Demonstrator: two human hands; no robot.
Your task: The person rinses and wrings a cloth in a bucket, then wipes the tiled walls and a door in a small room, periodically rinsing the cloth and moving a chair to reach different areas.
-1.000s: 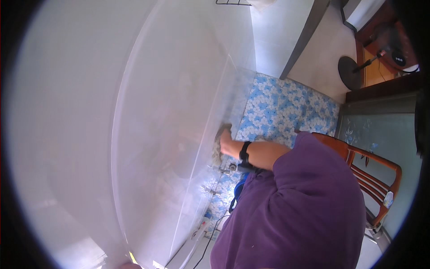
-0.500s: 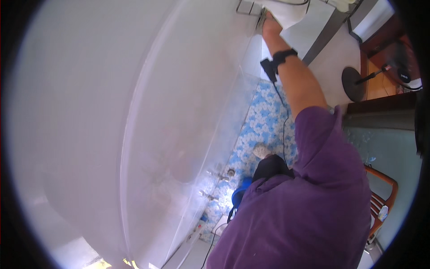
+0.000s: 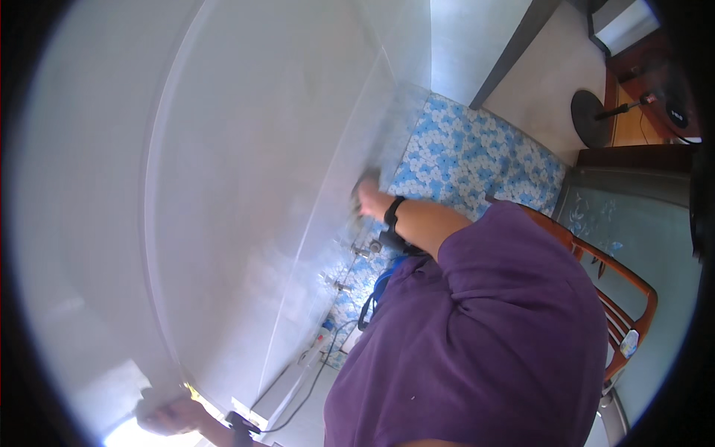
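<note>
My right hand [image 3: 366, 197] is at the lower part of the pale wall [image 3: 246, 171], above the blue flower-patterned floor [image 3: 465, 160]. Its fingers are curled round a greyish thing [image 3: 369, 177], smeared by motion and too blurred to name. A black strap [image 3: 392, 212] circles that wrist. At the lower left, beside a bright patch, is my left hand [image 3: 171, 417], dark against the light. Its fingers are too indistinct to read. Another black strap [image 3: 242, 428] with a cable sits on the left wrist.
Metal taps [image 3: 365, 249] stick out low on the wall, near a blue bucket [image 3: 383, 281] partly hidden by my purple shirt. A wooden chair [image 3: 633, 287] stands close at my right. Farther off is a round black stand base [image 3: 592, 119]. A cable [image 3: 320, 372] trails by a white pipe.
My right hand has come down from the wire rack at the top to the low wall near the taps. My left hand has come into view at lower left. The rack has left the view.
</note>
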